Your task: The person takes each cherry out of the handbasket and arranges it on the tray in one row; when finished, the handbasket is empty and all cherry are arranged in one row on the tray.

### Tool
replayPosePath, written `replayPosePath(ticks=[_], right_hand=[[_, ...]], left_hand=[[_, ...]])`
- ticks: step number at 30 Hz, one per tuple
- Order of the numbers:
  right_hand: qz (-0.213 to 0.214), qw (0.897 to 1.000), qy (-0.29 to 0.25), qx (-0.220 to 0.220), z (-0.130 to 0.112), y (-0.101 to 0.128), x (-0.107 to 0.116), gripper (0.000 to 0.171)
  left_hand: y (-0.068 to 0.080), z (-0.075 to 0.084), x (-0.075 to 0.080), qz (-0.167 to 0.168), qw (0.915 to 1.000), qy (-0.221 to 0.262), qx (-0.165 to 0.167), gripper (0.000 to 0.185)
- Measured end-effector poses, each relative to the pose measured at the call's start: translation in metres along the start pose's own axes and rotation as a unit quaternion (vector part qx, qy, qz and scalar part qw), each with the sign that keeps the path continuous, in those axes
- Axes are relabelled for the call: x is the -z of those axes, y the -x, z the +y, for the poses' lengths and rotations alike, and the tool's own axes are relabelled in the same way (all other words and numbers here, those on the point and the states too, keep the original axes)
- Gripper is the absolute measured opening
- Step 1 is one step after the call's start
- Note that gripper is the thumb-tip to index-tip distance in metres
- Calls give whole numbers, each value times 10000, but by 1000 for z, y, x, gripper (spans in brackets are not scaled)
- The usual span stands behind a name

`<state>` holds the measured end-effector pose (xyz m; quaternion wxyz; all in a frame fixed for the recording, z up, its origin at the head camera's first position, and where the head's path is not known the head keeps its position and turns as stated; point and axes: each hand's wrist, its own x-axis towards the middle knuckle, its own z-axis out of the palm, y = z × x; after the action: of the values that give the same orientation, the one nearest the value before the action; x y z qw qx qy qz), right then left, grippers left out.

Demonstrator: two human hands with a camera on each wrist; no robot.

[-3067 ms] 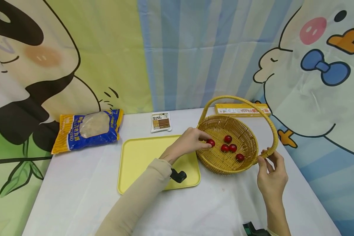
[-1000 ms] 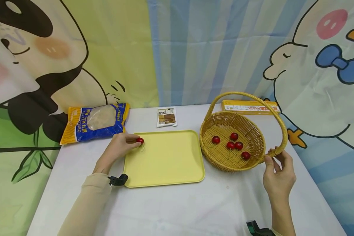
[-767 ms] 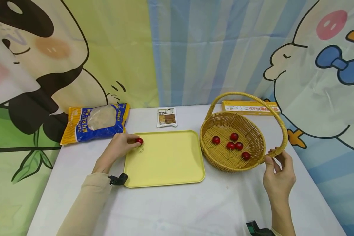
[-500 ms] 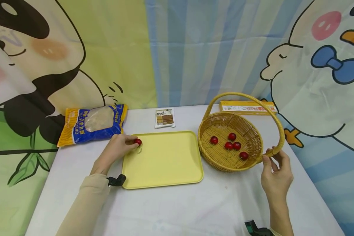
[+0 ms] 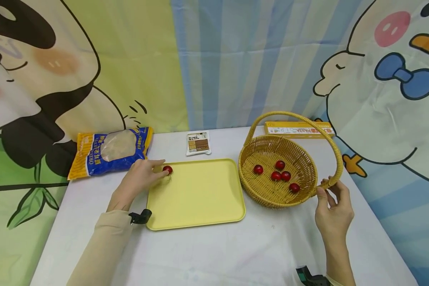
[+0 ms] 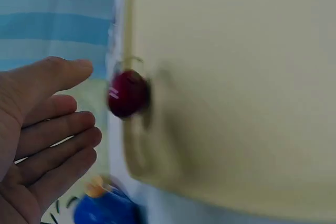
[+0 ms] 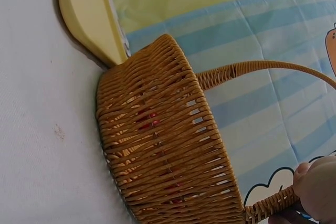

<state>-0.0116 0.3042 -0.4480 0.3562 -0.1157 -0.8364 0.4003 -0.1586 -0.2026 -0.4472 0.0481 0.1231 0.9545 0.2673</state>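
Observation:
A red cherry (image 5: 167, 170) with a thin stem lies at the back left corner of the yellow tray (image 5: 200, 198). Beside it is my left hand (image 5: 137, 178), its thumb and fingers spread apart; in the left wrist view a gap shows between the fingertips and the cherry (image 6: 127, 94). My right hand (image 5: 334, 212) grips the lower right end of the handle of a woven basket (image 5: 262, 200), thumb on the near side. Several more cherries (image 5: 276, 176) lie on the basket's floor; in the right wrist view only bits of red show through the weave.
Behind the tray's left corner lies a blue and yellow pasta bag (image 5: 111, 153). A small white and brown packet (image 5: 198, 143) sits behind the tray, and a yellow pasta box (image 5: 300, 130) behind the basket. A printed curtain (image 5: 221, 63) hangs along the table's back edge.
My left hand carried a cherry from the basket to the tray's back left corner, then parted its fingers and let it go. My right hand has kept hold of the basket handle.

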Motion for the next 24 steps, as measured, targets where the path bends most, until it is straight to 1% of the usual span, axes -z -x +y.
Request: replayPosePath(ticks=[2, 3, 4, 5, 6, 7, 10, 11, 13, 14, 15, 16, 18, 20, 21, 24], right_hand=[[1, 10000, 8, 25, 0, 0, 0, 47], [11, 10000, 18, 34, -1, 0, 0, 47], [23, 10000, 23, 32, -1, 0, 0, 47], [38, 10000, -1, 32, -1, 0, 0, 47], [46, 10000, -5, 28, -1, 0, 0, 46], [49, 10000, -24, 15, -1, 0, -1, 46], [30, 10000, -61, -17, -1, 1, -3, 46], [22, 10000, -74, -13, -1, 1, -3, 46], [5, 10000, -56, -16, 0, 2, -4, 46], [1, 10000, -30, -20, 0, 2, -5, 46], [0, 10000, -21, -31, 0, 3, -5, 46], [6, 10000, -2, -42, 0, 3, -5, 46], [22, 10000, 55, -69, 0, 4, -5, 46], [36, 9999, 99, -82, 0, 4, -4, 46], [39, 9999, 89, -76, 0, 4, -4, 46], [48, 9999, 87, -39, 0, 3, -2, 47]], left_hand=[[-4, 11, 3, 210, 9992, 301, -143, 48], [-6, 17, 4, 302, 9978, 560, -204, 48], [-10, 25, 3, 347, 9949, 920, -238, 48], [-13, 34, 1, 373, 9894, 1377, -262, 48], [-18, 44, -2, 390, 9817, 1844, -268, 47], [-22, 55, -5, 390, 9722, 2295, -246, 47], [-36, 86, -20, 414, 9344, 3532, -205, 46], [-41, 96, -26, 435, 9236, 3800, -258, 45], [-51, 116, -37, 446, 9071, 4171, -347, 43], [-56, 125, -42, 418, 9000, 4321, -395, 41], [-60, 133, -48, 380, 8959, 4406, -418, 39], [-64, 141, -54, 321, 8938, 4454, -423, 38], [-72, 155, -66, 157, 8939, 4461, -419, 36], [-78, 167, -78, -57, 8985, 4368, -422, 38], [-80, 172, -83, -155, 9025, 4282, -428, 39], [-86, 186, -93, -371, 9114, 4068, -503, 40]])
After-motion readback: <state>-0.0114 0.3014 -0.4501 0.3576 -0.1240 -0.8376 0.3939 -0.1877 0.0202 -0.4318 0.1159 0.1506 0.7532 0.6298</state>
